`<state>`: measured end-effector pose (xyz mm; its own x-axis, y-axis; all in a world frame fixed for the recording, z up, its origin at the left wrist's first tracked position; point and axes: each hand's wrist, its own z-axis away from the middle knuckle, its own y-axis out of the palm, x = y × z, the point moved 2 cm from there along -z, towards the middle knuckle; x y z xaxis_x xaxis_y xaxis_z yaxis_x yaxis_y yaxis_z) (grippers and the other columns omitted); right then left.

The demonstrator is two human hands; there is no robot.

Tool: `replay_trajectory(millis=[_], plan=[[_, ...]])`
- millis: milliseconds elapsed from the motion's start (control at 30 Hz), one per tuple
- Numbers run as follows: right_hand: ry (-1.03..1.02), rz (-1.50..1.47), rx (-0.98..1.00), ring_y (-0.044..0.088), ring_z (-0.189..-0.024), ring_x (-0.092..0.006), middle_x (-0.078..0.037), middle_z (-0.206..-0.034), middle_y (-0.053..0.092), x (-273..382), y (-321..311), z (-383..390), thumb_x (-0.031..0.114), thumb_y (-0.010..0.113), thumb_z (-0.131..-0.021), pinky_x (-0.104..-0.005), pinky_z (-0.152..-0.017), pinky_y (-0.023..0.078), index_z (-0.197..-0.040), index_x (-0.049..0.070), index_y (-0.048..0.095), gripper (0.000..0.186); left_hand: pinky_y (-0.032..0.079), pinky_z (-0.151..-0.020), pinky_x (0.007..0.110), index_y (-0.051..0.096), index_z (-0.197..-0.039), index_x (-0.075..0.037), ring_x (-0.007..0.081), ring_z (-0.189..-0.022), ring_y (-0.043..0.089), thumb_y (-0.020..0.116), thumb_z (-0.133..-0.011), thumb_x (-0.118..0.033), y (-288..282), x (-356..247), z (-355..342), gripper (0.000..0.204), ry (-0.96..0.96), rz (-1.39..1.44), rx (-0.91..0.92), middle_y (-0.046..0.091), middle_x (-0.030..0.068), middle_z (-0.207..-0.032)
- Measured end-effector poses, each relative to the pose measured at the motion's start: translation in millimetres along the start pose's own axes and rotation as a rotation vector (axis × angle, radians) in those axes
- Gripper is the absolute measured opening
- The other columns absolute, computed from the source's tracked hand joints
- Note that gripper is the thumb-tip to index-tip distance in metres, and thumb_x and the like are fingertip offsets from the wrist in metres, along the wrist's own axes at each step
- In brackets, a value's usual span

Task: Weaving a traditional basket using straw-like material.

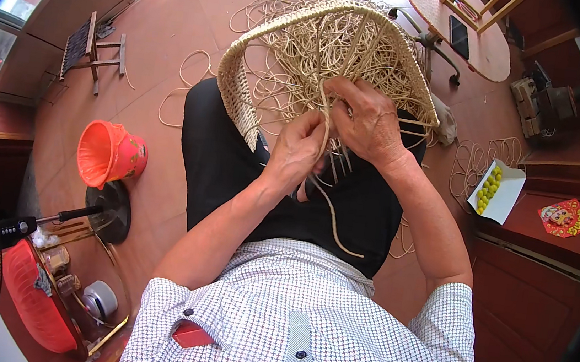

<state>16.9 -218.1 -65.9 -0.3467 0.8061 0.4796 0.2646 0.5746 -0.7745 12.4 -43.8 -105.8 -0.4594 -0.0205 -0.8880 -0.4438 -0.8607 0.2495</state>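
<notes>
A curved frame [240, 104] wrapped in cream woven cord rests against my knees, with straight strands running from its upper rim toward my hands. My left hand [295, 146] pinches a strand of cord [325, 117] in front of my lap. Close on its right, my right hand [368, 122] is closed with bent fingers on the same cord; its fingertips are partly hidden. From under the hands a loose cord end [332, 218] hangs over my black trousers. Several short strand ends poke out below the right hand.
Behind the frame a big tangle of cord [284, 44] covers the tiled floor. At left stand a red bucket [103, 153], a fan [13, 228] and a small stool [90, 51]. A wheeled stand [431, 40] is at the far right, and a white tray [506, 195] holds yellow-green fruit.
</notes>
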Motion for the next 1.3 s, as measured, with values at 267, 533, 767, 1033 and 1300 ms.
replay_trajectory(millis=[267, 533, 767, 1033, 1300], plan=[[-0.141, -0.025, -0.167, 0.076, -0.084, -0.0324, -0.009, -0.097, 0.073, 2, 6, 4, 0.026, 0.085, -0.095, -0.0452, -0.077, 0.062, -0.118, 0.015, 0.078, 0.027, 0.046, -0.076, 0.027, 0.071, -0.102, -0.005, 0.0058, -0.083, 0.055, 0.061, -0.119, -0.028, -39, -37, 73, 0.030, 0.328, -0.072, -0.042, 0.064, -0.0017, -0.089], [0.026, -0.056, -0.257, 0.076, -0.083, -0.0297, -0.006, -0.090, 0.075, 6, 9, 4, 0.026, 0.085, -0.097, -0.0424, -0.075, 0.060, -0.104, 0.015, 0.080, 0.014, 0.047, -0.047, 0.027, 0.061, -0.105, -0.002, 0.0119, -0.058, 0.044, 0.049, -0.122, -0.032, -87, -188, 166, 0.036, 0.832, 0.169, 0.211, 0.055, 0.0054, -0.077], [0.082, -0.121, -0.290, 0.076, -0.083, -0.0296, -0.006, -0.091, 0.076, 7, 18, 2, 0.022, 0.085, -0.096, -0.0421, -0.075, 0.059, -0.103, 0.015, 0.080, 0.011, 0.043, -0.039, 0.028, 0.063, -0.093, -0.002, 0.0119, -0.046, 0.044, 0.053, -0.119, -0.027, -57, -176, 164, 0.038, 0.740, 0.246, 0.236, 0.056, 0.0058, -0.073], [-0.053, 0.066, -0.241, 0.076, -0.084, -0.0332, -0.011, -0.096, 0.076, 10, 11, 3, 0.016, 0.083, -0.096, -0.0449, -0.077, 0.061, -0.109, 0.014, 0.081, 0.014, 0.063, -0.070, 0.032, 0.058, -0.149, 0.011, 0.0153, -0.068, 0.067, 0.053, -0.121, -0.029, -10, -47, 60, 0.049, 0.018, 0.464, 0.051, 0.075, 0.0095, -0.095], [-0.005, 0.128, -0.065, 0.077, -0.090, -0.0368, -0.012, -0.096, 0.073, 10, 7, 3, 0.016, 0.072, -0.096, -0.0500, -0.080, 0.063, -0.120, 0.016, 0.075, 0.025, 0.068, -0.085, 0.035, 0.023, -0.176, 0.001, 0.0197, -0.089, 0.079, 0.044, -0.118, -0.015, 8, 0, 16, 0.064, 0.158, -0.092, -0.042, 0.077, 0.0134, -0.110]])
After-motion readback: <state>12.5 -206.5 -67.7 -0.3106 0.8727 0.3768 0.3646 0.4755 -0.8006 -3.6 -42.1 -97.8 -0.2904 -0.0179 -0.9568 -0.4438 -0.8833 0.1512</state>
